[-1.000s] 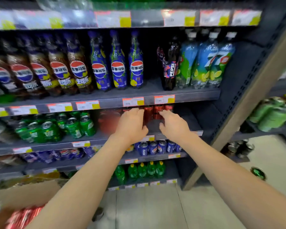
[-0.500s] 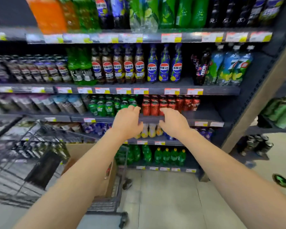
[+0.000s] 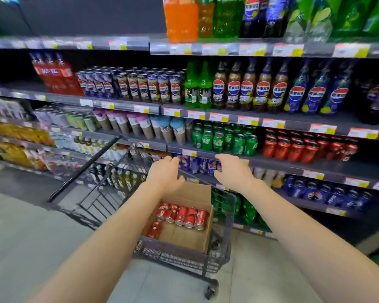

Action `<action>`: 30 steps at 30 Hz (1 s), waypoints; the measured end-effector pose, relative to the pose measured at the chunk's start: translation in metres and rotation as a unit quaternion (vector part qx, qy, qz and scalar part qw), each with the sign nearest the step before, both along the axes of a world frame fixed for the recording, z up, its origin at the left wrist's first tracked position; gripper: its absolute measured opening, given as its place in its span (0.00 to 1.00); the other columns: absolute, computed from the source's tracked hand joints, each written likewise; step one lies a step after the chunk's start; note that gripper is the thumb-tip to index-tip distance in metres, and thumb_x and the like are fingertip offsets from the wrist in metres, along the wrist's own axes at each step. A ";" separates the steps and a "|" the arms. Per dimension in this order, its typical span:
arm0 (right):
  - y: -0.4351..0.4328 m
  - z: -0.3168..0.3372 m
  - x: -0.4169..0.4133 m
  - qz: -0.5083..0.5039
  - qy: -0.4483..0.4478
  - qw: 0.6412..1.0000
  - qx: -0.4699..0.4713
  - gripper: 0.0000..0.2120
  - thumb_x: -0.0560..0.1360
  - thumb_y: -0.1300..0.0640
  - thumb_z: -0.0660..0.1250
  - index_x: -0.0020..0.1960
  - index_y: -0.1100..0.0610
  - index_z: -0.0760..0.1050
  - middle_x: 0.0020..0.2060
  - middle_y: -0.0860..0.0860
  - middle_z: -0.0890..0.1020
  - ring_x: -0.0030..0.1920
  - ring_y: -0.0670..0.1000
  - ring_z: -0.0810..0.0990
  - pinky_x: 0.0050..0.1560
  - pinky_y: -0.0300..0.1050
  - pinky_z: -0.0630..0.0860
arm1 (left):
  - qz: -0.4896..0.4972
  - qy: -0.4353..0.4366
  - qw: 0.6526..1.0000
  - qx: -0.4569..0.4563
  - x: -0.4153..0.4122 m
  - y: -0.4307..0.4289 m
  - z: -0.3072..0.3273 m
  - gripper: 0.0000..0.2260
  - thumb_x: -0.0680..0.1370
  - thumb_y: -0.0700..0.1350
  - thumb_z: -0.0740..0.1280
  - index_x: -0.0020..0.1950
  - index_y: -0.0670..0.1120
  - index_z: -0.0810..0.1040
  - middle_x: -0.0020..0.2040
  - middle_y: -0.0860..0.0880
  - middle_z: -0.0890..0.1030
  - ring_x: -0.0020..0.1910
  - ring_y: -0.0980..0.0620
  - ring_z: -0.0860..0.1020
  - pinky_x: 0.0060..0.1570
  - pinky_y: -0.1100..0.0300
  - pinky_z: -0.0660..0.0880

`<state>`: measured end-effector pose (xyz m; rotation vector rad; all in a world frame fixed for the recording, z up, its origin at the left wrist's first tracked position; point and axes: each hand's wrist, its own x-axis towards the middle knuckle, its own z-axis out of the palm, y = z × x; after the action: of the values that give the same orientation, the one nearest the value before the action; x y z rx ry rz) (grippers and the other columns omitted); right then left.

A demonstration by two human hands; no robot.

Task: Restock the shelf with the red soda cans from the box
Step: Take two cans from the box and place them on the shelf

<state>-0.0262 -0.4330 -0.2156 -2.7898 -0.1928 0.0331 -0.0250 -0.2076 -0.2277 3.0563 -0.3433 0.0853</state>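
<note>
Hands pulled back from the shelf (image 3: 315, 165) and its shelved red cans (image 3: 309, 147), now over the cart (image 3: 227, 217). Last load looked placed, next pickup due. Left hand (image 3: 164, 178) and right hand (image 3: 234, 171) hovered empty, fingers loosely curled. Red soda cans (image 3: 182, 215) lay in the box (image 3: 188, 239), mostly at the far end.

shelf (image 3: 289, 166): red soda cans (image 3: 304, 148) right of green cans (image 3: 225, 139) | floor (image 3: 31, 237): cart (image 3: 184, 256) | cart: box (image 3: 190, 237)

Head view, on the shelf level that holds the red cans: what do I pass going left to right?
pale slim cans → pink-lidded cups → blue-lidded cups → green cans → red soda cans
</note>
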 end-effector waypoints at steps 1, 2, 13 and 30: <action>0.017 -0.005 0.011 -0.001 0.006 1.000 0.002 0.28 0.81 0.53 0.64 0.79 0.53 0.63 0.76 0.51 0.70 0.66 0.55 0.77 0.53 0.50 0.80 | 0.002 0.005 1.000 0.000 0.010 0.018 -0.006 0.25 0.79 0.56 0.64 0.72 0.45 0.71 0.65 0.43 0.77 0.59 0.40 0.79 0.56 0.48 0.77; 0.033 -0.010 0.023 -0.004 0.012 1.000 0.003 0.28 0.81 0.53 0.65 0.79 0.53 0.64 0.75 0.51 0.70 0.68 0.56 0.76 0.57 0.51 0.79 | 0.002 0.010 1.000 0.002 0.022 0.034 -0.011 0.24 0.79 0.56 0.64 0.71 0.45 0.71 0.65 0.43 0.76 0.59 0.40 0.79 0.56 0.48 0.77; 0.154 -0.085 0.113 -0.047 0.112 0.993 -0.001 0.26 0.80 0.53 0.66 0.77 0.55 0.67 0.70 0.53 0.76 0.67 0.57 0.76 0.61 0.54 0.78 | -0.003 0.112 0.993 -0.046 0.128 0.146 -0.093 0.26 0.79 0.56 0.64 0.73 0.44 0.70 0.66 0.42 0.75 0.62 0.39 0.77 0.59 0.47 0.77; 0.128 -0.319 0.218 -0.216 0.328 0.917 0.063 0.14 0.76 0.52 0.67 0.59 0.57 0.78 0.54 0.59 0.85 0.55 0.61 0.83 0.53 0.52 0.81 | 0.072 0.334 0.936 -0.084 0.231 0.099 -0.287 0.27 0.77 0.57 0.64 0.72 0.44 0.70 0.68 0.41 0.75 0.69 0.38 0.74 0.67 0.46 0.72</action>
<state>0.1919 -0.3048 -0.5344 -2.4630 0.5613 0.7974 0.2061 -0.1083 -0.5147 2.7137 -0.0566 -0.8448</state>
